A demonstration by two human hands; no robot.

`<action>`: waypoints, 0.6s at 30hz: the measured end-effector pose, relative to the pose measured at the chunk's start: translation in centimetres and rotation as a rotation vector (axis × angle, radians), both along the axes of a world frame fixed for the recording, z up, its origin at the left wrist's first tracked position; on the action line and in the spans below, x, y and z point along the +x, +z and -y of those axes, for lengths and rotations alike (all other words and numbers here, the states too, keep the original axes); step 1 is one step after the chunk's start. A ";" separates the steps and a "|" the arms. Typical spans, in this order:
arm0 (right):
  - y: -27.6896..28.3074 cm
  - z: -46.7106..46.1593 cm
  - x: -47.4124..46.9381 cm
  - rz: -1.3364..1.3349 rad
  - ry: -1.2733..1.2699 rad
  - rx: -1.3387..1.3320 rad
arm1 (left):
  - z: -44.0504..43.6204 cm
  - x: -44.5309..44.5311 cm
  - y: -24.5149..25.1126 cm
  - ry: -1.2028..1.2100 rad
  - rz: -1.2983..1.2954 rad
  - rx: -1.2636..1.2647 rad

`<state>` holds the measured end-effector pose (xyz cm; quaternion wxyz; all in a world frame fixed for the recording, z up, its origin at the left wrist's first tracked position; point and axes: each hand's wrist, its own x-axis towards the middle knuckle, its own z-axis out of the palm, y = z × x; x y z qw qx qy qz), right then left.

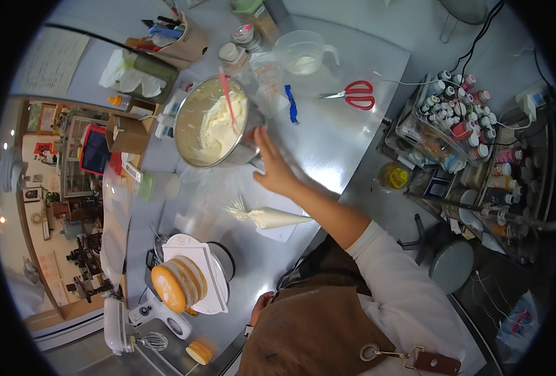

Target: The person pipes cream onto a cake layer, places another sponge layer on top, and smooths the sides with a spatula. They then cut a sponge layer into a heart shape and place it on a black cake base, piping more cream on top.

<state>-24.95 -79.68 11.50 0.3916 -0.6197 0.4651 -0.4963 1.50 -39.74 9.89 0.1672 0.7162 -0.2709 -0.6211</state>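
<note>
My right hand (274, 164) reaches out with its thumb apart, its fingertips at the outer wall of a metal mixing bowl (256, 141). Inside the bowl are pale whipped cream (219, 127) and a pink-handled spatula (227, 98). Low beside my brown apron is my left hand (261, 306), largely hidden, so its grip is unclear. A filled piping bag (278, 218), knotted at one end, lies on a white sheet on the metal table. To the left, a layered round sponge cake (179, 283) sits on a white square board (216, 282) on a turntable stand.
Red-handled scissors (358, 95), a blue wrapper strip (291, 104) and a plastic measuring jug (301, 52) are beyond the bowl. A stand mixer (117, 324) and a small cake piece (199, 353) are at lower left. Bins of bottles (461, 117) and a stool (451, 267) stand right.
</note>
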 end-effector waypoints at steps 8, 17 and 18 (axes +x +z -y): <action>-0.4 1.3 -4.2 0.132 0.124 0.148 | 0.9 -3.5 0.5 0.050 0.049 0.107; 1.4 10.1 -8.2 0.291 0.108 0.285 | -1.4 -6.0 0.8 0.174 0.080 0.089; 2.4 11.4 -7.9 0.275 0.077 0.203 | -1.7 -6.4 0.9 0.199 0.075 0.085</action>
